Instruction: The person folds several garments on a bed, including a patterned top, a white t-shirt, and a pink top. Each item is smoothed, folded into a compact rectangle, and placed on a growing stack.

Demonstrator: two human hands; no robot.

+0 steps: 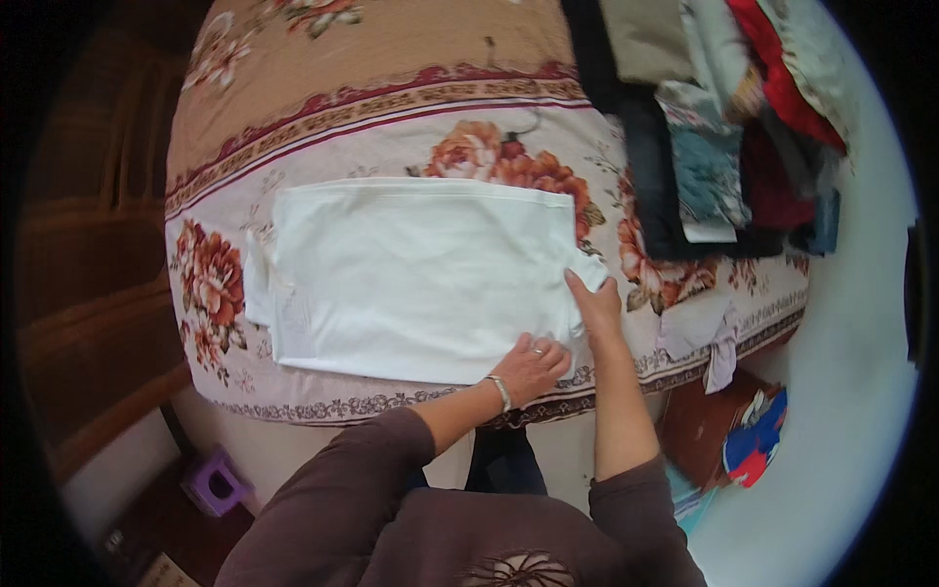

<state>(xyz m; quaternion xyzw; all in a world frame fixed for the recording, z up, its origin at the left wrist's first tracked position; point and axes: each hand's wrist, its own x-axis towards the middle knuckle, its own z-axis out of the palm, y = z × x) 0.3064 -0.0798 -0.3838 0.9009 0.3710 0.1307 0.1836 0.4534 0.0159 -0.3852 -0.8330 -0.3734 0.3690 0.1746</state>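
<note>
A white folded garment (418, 275) lies flat on the floral bedspread (213, 396), its long side running across in front of me. Loose white fabric sticks out past both of its short ends. At the right end, my right hand (601, 308) has its thumb on top of a bunched bit of the garment and its fingers underneath. My left hand (534, 367), with a ring and a bracelet, rests on the near right corner. Its fingers are curled against the cloth, and whether they pinch it is hidden.
Several folded clothes (704, 161) are piled at the bed's far right. A small pale cloth (697, 326) hangs over the near right edge. A purple holder (215, 483) stands on dark furniture at lower left. Blue and red fabric (755, 440) lies on a brown surface at lower right.
</note>
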